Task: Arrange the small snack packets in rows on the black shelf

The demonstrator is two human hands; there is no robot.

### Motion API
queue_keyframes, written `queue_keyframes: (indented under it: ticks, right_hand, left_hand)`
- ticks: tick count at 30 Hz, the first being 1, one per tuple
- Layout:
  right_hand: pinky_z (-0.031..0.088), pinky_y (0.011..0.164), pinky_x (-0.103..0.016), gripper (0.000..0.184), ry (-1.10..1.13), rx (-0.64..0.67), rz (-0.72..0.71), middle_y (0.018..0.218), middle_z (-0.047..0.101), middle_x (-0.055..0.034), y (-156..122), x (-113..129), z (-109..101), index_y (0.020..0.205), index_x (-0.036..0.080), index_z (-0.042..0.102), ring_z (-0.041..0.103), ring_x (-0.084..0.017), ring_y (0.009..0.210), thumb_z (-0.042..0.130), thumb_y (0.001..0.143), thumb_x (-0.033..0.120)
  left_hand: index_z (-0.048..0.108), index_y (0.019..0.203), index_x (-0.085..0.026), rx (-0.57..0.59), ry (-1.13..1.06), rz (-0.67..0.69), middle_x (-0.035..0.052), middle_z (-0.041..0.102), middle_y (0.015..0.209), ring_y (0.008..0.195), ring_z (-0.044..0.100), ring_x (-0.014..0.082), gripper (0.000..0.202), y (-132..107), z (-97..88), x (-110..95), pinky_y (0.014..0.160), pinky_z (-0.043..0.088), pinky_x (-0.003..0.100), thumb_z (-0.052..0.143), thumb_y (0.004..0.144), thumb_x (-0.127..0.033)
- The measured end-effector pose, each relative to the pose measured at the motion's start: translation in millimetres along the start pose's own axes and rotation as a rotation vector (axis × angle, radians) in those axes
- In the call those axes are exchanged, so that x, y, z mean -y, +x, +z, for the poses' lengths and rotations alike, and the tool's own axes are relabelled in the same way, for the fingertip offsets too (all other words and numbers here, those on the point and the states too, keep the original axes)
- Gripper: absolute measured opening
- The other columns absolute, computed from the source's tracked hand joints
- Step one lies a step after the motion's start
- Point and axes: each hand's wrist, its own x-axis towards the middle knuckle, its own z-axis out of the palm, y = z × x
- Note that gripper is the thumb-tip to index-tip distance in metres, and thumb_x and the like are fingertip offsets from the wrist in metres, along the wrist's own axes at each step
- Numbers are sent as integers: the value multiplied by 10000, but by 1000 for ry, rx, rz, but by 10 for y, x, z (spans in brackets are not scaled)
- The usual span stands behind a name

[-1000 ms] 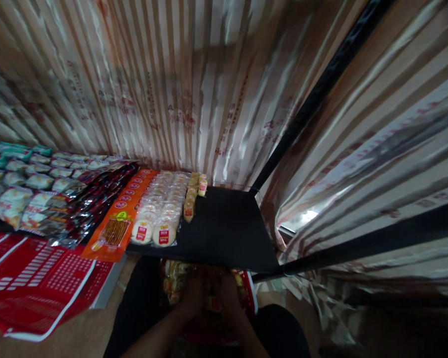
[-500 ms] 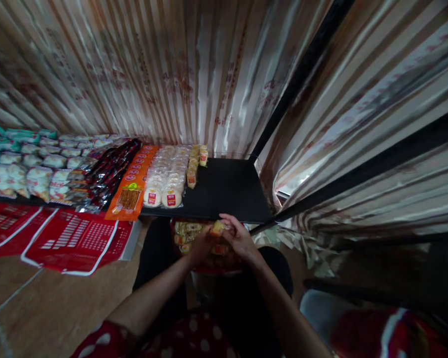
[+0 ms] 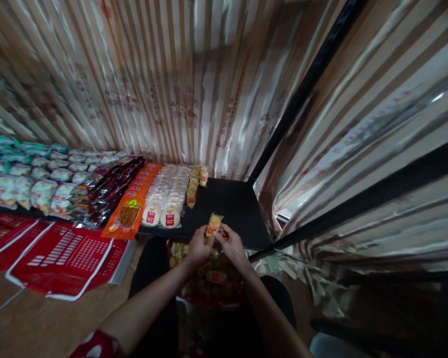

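A small yellow wrapped snack cake (image 3: pixel 213 225) with a red label is pinched between my two hands, just above the front edge of the black shelf (image 3: pixel 233 206). My left hand (image 3: pixel 200 247) grips its left side and my right hand (image 3: pixel 230 244) its lower right. Below my hands, a red container (image 3: pixel 205 301) between my knees holds more yellow packets (image 3: pixel 216 276), partly hidden by my hands and forearms. On the shelf beyond, similar yellow packets (image 3: pixel 191 193) stand in short rows beside white round packaged cakes (image 3: pixel 170 217).
Further left on the shelf lie an orange snack packet (image 3: pixel 125 223), dark shiny packets (image 3: pixel 104 191) and white and green packets (image 3: pixel 43 194). Red baskets (image 3: pixel 67 256) with white handles stand below. Black posts (image 3: pixel 294 114) and striped curtains (image 3: pixel 164 74) border the shelf.
Both hands have lifted the snack cake from over the container toward the shelf edge, turning it upright with its label showing. The camera view has tilted slightly upward.
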Motion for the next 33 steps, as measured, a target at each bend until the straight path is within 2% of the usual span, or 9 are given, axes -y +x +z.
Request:
queue_keyframes:
  ticks: [3,7,11,14,19,24,29,33]
  right_hand:
    - [486,696,-276,314,-54,-21,-10,859,668,-42,236,-31,-21,970,180,611,610,-162,732,536,738,377]
    - [480,663,-268,286,-160,-50,-32,802,661,-24,600,-73,-14,934,198,626,598,-154,689,522,742,383]
    - [468,648,-267,265,-215,-133,-54,766,636,-15,990,-130,45,892,197,637,575,-146,667,518,729,369]
    - [461,653,-270,256,-220,-148,-69,766,624,-5,1274,-170,91,885,208,633,565,-143,673,507,723,361]
    - [453,670,-275,246,-215,-189,-89,746,615,1,1665,-219,151,852,211,626,554,-150,695,488,728,372]
    - [449,672,-274,255,-256,-195,-90,732,598,6,1916,-241,207,856,210,628,539,-146,681,511,718,389]
    - [463,703,-287,319,-232,-195,-88,776,613,0,2060,-264,277,992,216,618,561,-152,710,529,720,357]
    - [476,728,-304,384,-205,-221,-71,810,628,-12,2114,-290,316,1080,212,592,579,-157,727,539,718,330]
  left_hand:
    - [464,1197,-126,-181,149,103,134,509,1160,1040,541,193,436,29,5,-37,921,438,319,417,763,-124]
    - [493,1195,-119,-127,161,204,135,473,1243,1187,445,210,430,159,74,-56,1037,353,341,403,775,-152]
    - [447,1264,-106,-108,117,145,126,426,1350,1267,373,205,470,465,156,-81,1098,276,350,392,808,-204]
    - [410,1306,-135,-108,89,98,97,381,1409,1312,320,191,488,732,193,-119,1121,228,354,382,826,-222]
    - [363,1342,-121,-122,46,77,100,333,1440,1344,264,178,510,1095,227,-142,1132,196,351,363,843,-224]
    - [384,1329,-123,-177,-19,23,104,346,1432,1339,279,178,483,1317,267,-111,1129,206,350,345,862,-241]
    - [382,1327,-90,-200,-22,19,122,337,1434,1340,277,181,479,1444,300,-89,1134,190,352,312,886,-265]
    - [381,1332,-117,-227,-30,38,102,357,1427,1334,290,173,471,1509,309,-45,1132,199,338,311,888,-260]
